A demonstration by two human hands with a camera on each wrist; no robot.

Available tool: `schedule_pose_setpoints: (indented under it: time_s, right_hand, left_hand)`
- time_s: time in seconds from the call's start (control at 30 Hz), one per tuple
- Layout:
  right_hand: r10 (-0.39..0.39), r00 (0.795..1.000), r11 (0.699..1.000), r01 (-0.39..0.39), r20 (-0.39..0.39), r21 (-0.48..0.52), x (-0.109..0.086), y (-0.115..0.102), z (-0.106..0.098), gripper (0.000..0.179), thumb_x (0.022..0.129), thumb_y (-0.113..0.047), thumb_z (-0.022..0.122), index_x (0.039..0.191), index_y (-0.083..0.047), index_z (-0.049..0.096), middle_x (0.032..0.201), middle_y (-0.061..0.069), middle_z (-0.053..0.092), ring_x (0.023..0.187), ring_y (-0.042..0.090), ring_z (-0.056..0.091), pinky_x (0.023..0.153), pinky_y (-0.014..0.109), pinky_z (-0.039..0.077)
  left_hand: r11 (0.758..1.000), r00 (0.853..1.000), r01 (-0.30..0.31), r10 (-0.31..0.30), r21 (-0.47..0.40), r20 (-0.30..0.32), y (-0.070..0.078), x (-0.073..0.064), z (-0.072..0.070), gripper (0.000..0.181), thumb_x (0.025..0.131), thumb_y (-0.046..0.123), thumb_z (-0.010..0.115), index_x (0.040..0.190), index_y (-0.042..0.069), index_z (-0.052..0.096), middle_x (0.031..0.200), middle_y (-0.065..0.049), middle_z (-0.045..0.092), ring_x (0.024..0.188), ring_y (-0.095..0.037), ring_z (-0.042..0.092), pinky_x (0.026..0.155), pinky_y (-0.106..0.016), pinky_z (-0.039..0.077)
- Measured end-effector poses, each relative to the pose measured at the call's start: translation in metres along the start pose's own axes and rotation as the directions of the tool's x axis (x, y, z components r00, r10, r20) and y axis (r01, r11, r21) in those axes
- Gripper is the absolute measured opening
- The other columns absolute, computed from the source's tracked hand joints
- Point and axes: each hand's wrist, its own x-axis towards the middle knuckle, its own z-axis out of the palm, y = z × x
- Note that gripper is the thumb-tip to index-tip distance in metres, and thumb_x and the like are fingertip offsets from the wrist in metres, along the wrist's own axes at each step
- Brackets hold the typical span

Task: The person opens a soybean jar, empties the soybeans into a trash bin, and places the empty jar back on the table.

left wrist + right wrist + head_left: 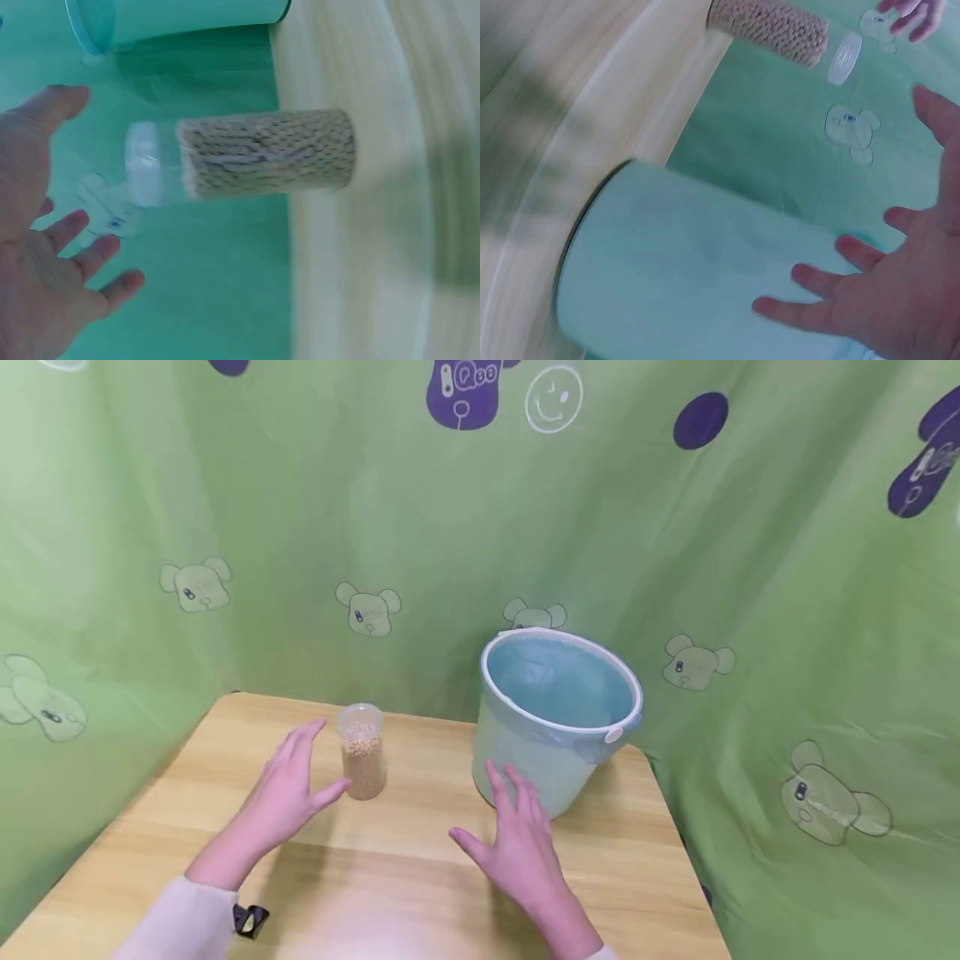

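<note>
A clear lidded jar (363,760) stands upright on the table, filled most of the way with small beige pellets. My left hand (283,793) is spread beside it on the left, thumb and fingers apart, holding nothing. In the left wrist view the jar (262,154) shows with a gap between it and the left hand (52,277). A pale green bucket (525,752) with a white rim stands at the back right. In front of it my right hand (517,852) is held with fingers spread, the fingertips overlapping the bucket's side in the head view.
The wooden table (390,877) has its back edge close to a green curtain (360,510) printed with bears, which also hangs along both sides. A small black object (250,921) shows by the left sleeve (183,918).
</note>
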Motion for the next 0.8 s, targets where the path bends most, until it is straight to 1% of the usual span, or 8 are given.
schedule_pose_setpoints:
  time_s: [0.1,0.2,0.27,0.33,0.47,0.57,0.67,0.8]
  right_hand:
    - [-0.006,0.999,0.993,0.0,0.053,0.12,0.003,-0.011,0.002,0.098,0.081,-0.066,0.071,0.159,-0.04,0.016,0.161,0.003,0.032,0.144,0.031,0.041,0.113,0.059,0.045]
    - [-0.035,0.99,0.983,0.009,0.135,0.185,0.013,-0.025,0.001,0.095,0.082,-0.069,0.067,0.158,-0.041,0.018,0.161,0.002,0.032,0.142,0.029,0.045,0.112,0.055,0.048]
    - [-0.063,0.983,0.981,0.028,0.173,0.194,0.027,-0.036,0.0,0.095,0.082,-0.071,0.066,0.158,-0.04,0.019,0.161,0.002,0.031,0.141,0.029,0.047,0.112,0.054,0.048]
    - [-0.085,0.976,0.981,0.046,0.2,0.19,0.044,-0.045,0.003,0.096,0.082,-0.072,0.066,0.159,-0.039,0.019,0.161,0.002,0.03,0.14,0.029,0.048,0.112,0.054,0.048]
    - [-0.085,0.961,0.985,0.042,0.262,0.166,0.076,-0.059,0.016,0.097,0.082,-0.071,0.066,0.159,-0.038,0.018,0.162,0.003,0.028,0.135,0.031,0.053,0.108,0.055,0.051]
    - [-0.083,0.949,0.984,0.03,0.303,0.177,0.093,-0.067,0.025,0.097,0.083,-0.068,0.068,0.16,-0.035,0.019,0.162,0.007,0.029,0.133,0.035,0.055,0.105,0.06,0.051]
    - [-0.076,0.94,0.98,0.009,0.333,0.197,0.101,-0.074,0.037,0.098,0.082,-0.064,0.07,0.16,-0.03,0.022,0.16,0.01,0.031,0.132,0.036,0.055,0.106,0.06,0.051]
    - [-0.063,0.927,0.98,-0.012,0.37,0.198,0.103,-0.077,0.052,0.098,0.082,-0.064,0.071,0.159,-0.023,0.026,0.158,0.013,0.035,0.133,0.036,0.055,0.108,0.058,0.05]
  left_hand:
    - [0.988,0.992,0.1,-0.09,-0.12,0.084,-0.026,-0.004,0.019,0.121,0.077,0.051,0.082,0.161,0.007,0.008,0.161,-0.03,0.025,0.144,-0.053,0.032,0.116,-0.07,0.031]
    - [0.969,0.969,0.189,-0.158,-0.158,0.19,-0.052,-0.012,0.043,0.136,0.07,0.064,0.081,0.162,0.008,-0.002,0.164,-0.029,0.019,0.144,-0.053,0.032,0.117,-0.068,0.03]
    - [0.962,0.956,0.219,-0.179,-0.165,0.231,-0.066,-0.015,0.057,0.14,0.067,0.067,0.081,0.161,0.008,-0.003,0.165,-0.027,0.019,0.144,-0.052,0.033,0.117,-0.067,0.03]
    - [0.957,0.952,0.228,-0.181,-0.178,0.248,-0.075,-0.012,0.07,0.14,0.066,0.066,0.082,0.161,0.007,-0.002,0.165,-0.024,0.021,0.145,-0.05,0.034,0.118,-0.067,0.03]
    - [0.932,0.948,0.24,-0.164,-0.273,0.274,-0.082,-0.001,0.096,0.134,0.068,0.051,0.088,0.162,0.008,0.002,0.164,-0.024,0.025,0.145,-0.048,0.035,0.118,-0.067,0.03]
    - [0.874,0.94,0.284,-0.172,-0.394,0.294,-0.081,0.008,0.111,0.129,0.071,0.041,0.09,0.162,0.012,0.003,0.164,-0.023,0.026,0.147,-0.047,0.034,0.119,-0.067,0.029]
    - [0.828,0.936,0.321,-0.201,-0.461,0.29,-0.08,0.013,0.123,0.12,0.074,0.041,0.088,0.16,0.011,0.01,0.161,-0.024,0.031,0.147,-0.046,0.035,0.119,-0.065,0.031]
    - [0.82,0.942,0.322,-0.231,-0.472,0.242,-0.08,0.014,0.135,0.104,0.077,0.044,0.085,0.154,0.007,0.026,0.154,-0.027,0.043,0.14,-0.046,0.046,0.114,-0.059,0.042]
